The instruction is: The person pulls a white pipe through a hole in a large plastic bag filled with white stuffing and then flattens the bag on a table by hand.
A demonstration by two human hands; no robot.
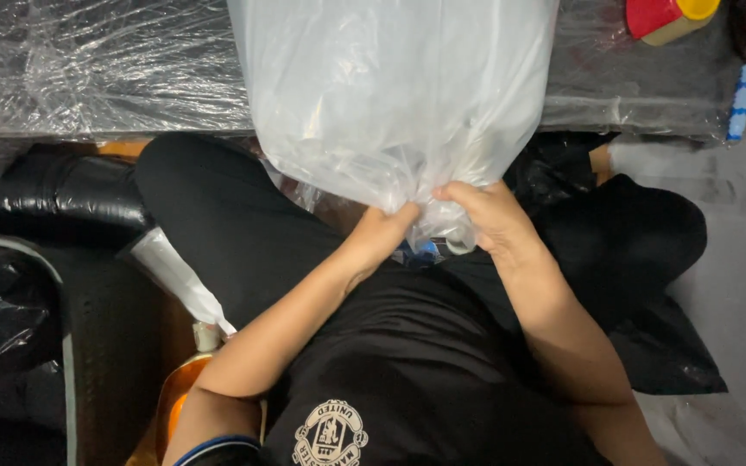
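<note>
Head view: both hands pinch the gathered near end of the clear bag (pixel 395 95), left hand (pixel 382 237) and right hand (pixel 494 216) clenched side by side on its neck. The bag's long axis runs far from the grip, its bulk resting toward the wrapped table (pixel 88 78) (contents unclear).

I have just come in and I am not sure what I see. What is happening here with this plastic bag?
A seated person grips the lower end of a large clear plastic bag with both bare hands. The left hand and right hand bunch the plastic together over the lap. A wrapped dark surface lies behind.
</note>
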